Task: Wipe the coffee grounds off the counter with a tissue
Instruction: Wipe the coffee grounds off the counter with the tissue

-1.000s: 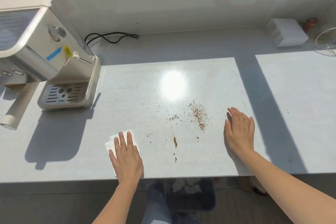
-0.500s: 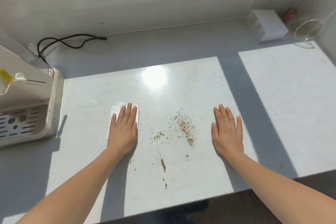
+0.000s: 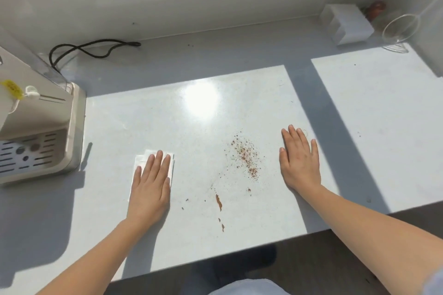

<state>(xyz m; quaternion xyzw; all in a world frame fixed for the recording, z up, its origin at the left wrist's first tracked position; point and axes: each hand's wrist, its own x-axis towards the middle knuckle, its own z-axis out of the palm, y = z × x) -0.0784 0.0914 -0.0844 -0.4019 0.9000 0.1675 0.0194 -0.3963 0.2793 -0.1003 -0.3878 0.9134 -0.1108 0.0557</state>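
Brown coffee grounds lie scattered on the white counter, with a darker smear and a few specks nearer the front edge. My left hand lies flat, palm down, on a folded white tissue, to the left of the grounds and apart from them. My right hand rests flat on the bare counter just right of the grounds, fingers spread, holding nothing.
A cream coffee machine with a slotted drip tray stands at the left edge. Behind it a black cable loops along the wall. A white box and a clear glass bowl sit in the back right corner.
My left hand has slid with the tissue away from the front edge, farther onto the counter. The view has shifted right. My right hand stays flat beside the grounds.
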